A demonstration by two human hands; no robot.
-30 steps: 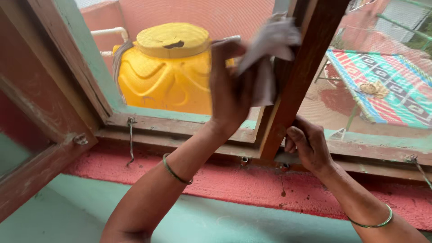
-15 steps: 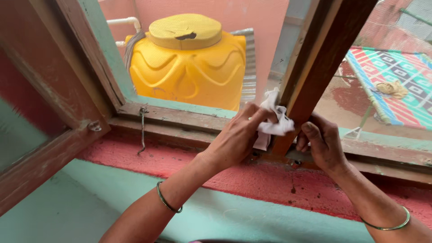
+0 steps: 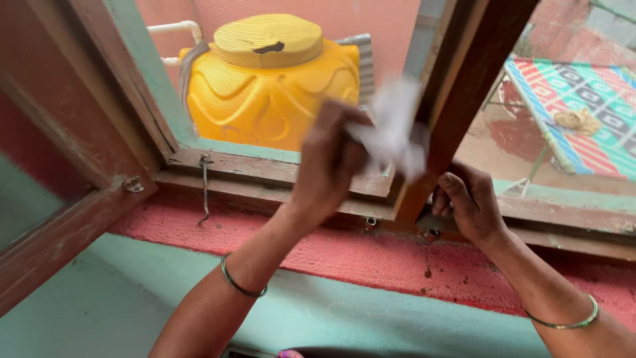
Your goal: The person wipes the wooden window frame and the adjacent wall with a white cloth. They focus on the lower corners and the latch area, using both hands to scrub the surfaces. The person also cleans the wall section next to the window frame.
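head cam looking down at a window from inside: the left hand (image 3: 329, 159) has its fingers bunched around a white cloth (image 3: 395, 126), pinching it against the brown wooden post (image 3: 464, 86) in the middle of the window. the cloth is blurry so i can't tell exactly how much of it touches the wood, but it sits on the post's left face, a bit above the sill. the right hand (image 3: 468, 205) is down at the foot of the post, fingers curled and pressed together around its bottom edge where it meets the window sill (image 3: 265, 174). thin bangles on both wrists. outside, through the mesh, there's a big yellow water tank (image 3: 265, 86), and off to the right a colourful woven cot (image 3: 583, 113). a metal hook (image 3: 204, 189) hangs off the sill on the left, well apart from both hands. what could go wrong imo: the wood looks rough and worn, so the cloth could snag or a bare finger pick up a splinter if the hand slides off the cloth. also the cloth is only loosely bunched, so a quick swipe could pull it out of the pinch, and the right hand's fingers could get nipped if that frame shifts.
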